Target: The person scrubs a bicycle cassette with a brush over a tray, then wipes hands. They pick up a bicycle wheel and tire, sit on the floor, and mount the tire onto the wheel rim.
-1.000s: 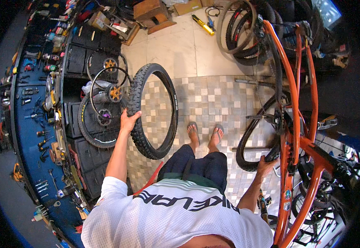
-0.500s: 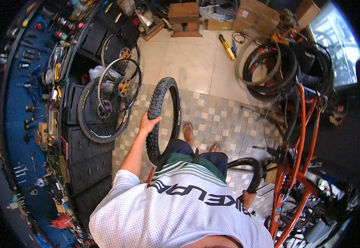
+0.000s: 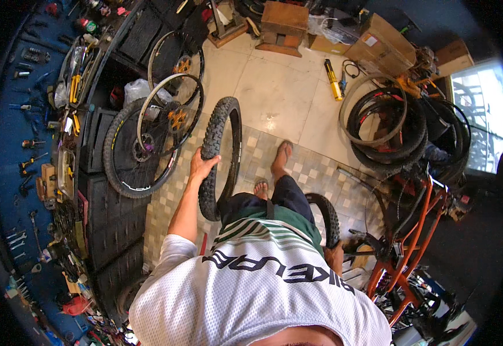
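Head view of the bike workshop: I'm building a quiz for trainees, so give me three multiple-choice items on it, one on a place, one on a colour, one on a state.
1. Where is the left hand?
A. on the knobby tyre
B. on the cardboard box
C. on the blue wall

2. What colour is the bike frame at the right?
A. green
B. orange
C. white

3. How does the knobby tyre stand?
A. flat on the floor
B. hung on the wall
C. upright

Answers: 1 A, the palm rests on its tread; 2 B, its tubes show orange; 3 C, it stands on edge.
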The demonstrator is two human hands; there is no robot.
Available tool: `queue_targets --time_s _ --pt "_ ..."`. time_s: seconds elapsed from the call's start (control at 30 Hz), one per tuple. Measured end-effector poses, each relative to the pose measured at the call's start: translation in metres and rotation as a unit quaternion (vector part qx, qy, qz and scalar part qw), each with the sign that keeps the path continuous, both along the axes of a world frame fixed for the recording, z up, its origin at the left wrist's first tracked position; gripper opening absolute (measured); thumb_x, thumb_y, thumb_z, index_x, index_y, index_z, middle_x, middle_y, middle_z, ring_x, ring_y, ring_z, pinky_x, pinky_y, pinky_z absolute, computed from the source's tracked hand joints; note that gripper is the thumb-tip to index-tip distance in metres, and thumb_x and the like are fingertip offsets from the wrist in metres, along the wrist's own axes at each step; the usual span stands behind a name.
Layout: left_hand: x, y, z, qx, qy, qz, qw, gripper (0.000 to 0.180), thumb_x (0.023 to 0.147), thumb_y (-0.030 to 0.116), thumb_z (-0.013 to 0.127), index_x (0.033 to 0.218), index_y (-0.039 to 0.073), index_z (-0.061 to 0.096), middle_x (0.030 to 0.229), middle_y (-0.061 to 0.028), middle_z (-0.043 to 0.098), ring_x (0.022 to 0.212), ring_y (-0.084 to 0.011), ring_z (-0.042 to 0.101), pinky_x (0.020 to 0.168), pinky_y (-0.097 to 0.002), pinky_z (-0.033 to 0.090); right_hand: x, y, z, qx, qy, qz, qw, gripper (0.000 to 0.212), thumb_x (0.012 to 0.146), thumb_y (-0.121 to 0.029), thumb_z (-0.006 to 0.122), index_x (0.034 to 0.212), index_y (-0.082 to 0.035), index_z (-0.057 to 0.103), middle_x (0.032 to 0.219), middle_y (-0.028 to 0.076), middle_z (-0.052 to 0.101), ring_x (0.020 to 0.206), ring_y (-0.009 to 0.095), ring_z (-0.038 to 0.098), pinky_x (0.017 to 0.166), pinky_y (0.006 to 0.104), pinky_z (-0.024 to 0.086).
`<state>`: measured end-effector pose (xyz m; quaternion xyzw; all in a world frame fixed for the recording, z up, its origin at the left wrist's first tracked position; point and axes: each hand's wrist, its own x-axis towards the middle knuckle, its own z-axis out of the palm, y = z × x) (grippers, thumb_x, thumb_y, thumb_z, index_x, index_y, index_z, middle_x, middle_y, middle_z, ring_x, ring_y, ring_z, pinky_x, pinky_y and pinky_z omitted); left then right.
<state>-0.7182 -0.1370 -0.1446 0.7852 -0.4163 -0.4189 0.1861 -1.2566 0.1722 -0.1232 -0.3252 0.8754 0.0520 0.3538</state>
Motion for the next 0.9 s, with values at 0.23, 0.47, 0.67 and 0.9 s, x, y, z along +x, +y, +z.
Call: queue_targets --time_s 0.23,0.47,0.67,0.9 --pt "0.028 -0.075 0.017 0.028 -0.022 0.079 0.996 0.086 0.073 0.038 0.088 0.140 0.001 0.048 0.129 -0.0184 0.063 0.113 -0.0345 0.065 0.093 -0.0460 0.053 0.017 -0.217 -0.017 -0.057 -0.080 0.119 0.988 0.082 0.076 -0.027 0.081 0.138 0.004 0.036 0.098 0.027 0.070 0.090 0.047 0.068 0.078 0.0514 0.054" --pt "0.064 -0.116 -0.070 0.007 -0.003 0.110 0.994 0.084 0.072 0.035 0.089 0.138 0.002 0.049 0.123 -0.0193 0.066 0.111 -0.0349 0.066 0.093 -0.0451 0.052 0.012 -0.474 -0.017 -0.105 0.008 0.324 0.940 0.097 0.075 -0.033 0.079 0.146 0.004 0.024 0.104 0.036 0.066 0.099 0.053 0.064 0.083 0.0564 0.052" --pt "0.064 -0.124 -0.087 -0.024 0.026 0.174 0.984 0.086 0.069 0.031 0.087 0.138 0.003 0.043 0.114 -0.0227 0.067 0.105 -0.0387 0.068 0.089 -0.0476 0.054 0.037 -0.655 0.033 -0.102 0.084 0.411 0.902 0.104 0.076 -0.035 0.082 0.151 0.004 0.023 0.110 0.031 0.068 0.099 0.048 0.066 0.085 0.0534 0.053" --pt "0.059 -0.167 -0.054 0.173 -0.217 0.186 0.943 0.095 0.074 0.027 0.084 0.149 0.011 0.029 0.128 -0.0204 0.054 0.118 -0.0423 0.058 0.097 -0.0541 0.050 0.130 -0.809 0.086 -0.168 0.043 0.469 0.866 0.085 0.078 -0.028 0.079 0.143 -0.008 0.028 0.102 0.033 0.068 0.098 0.054 0.064 0.081 0.0593 0.051"
